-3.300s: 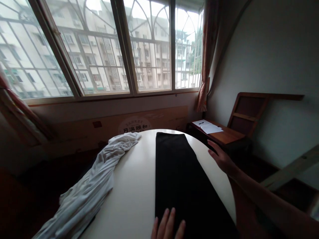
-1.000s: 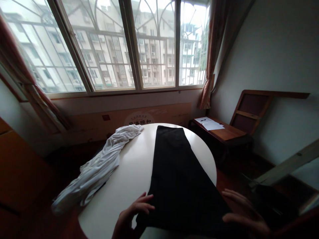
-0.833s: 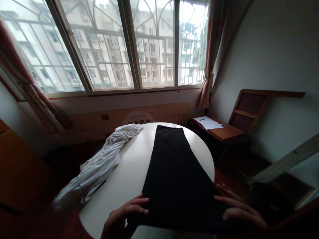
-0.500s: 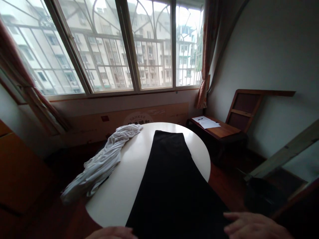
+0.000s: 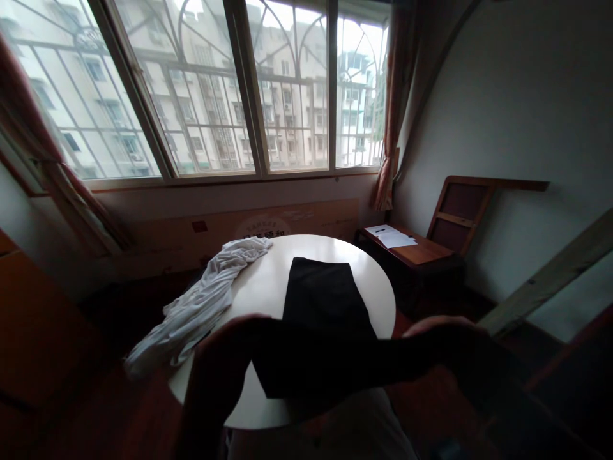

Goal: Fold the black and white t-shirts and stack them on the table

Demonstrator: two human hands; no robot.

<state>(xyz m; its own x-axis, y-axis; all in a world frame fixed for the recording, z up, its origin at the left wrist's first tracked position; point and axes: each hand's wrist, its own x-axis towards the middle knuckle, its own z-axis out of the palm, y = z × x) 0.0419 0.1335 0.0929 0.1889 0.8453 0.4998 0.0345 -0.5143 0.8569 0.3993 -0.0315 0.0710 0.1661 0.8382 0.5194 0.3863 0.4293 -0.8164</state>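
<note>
Two hands, head view: your left hand (image 5: 234, 329) and your right hand (image 5: 438, 326) are raised well apart near the tabletop (image 5: 261, 291), with the near part of the black cloth (image 5: 318, 287) stretched between them. Each hand appears to be holding the cloth; the fingers are too dark and blurred for you to tell exactly how they grip. The far part of the cloth lies flat on the tabletop, its far end short of the rim.

Change to note: the near part, spread low between your hands a moment ago, is now lifted into a dark band that crosses in front of the flat part. Below the band, a corner of black cloth shows at the near side of the tabletop; you cannot tell whether it touches the surface. As a judgement, the lifted part now depends on your hands for its shape, while the flat part rests on the tabletop; uneven tension could skew the edges or drag the far end toward you.

Surroundings: the white cloth (image 5: 205, 294) lies rumpled along the left side of the tabletop, apart from the far part of the black one, and hangs past the rim. Beyond the tabletop, to your right, papers (image 5: 397, 239) rest on a low wooden stand (image 5: 433, 253).
</note>
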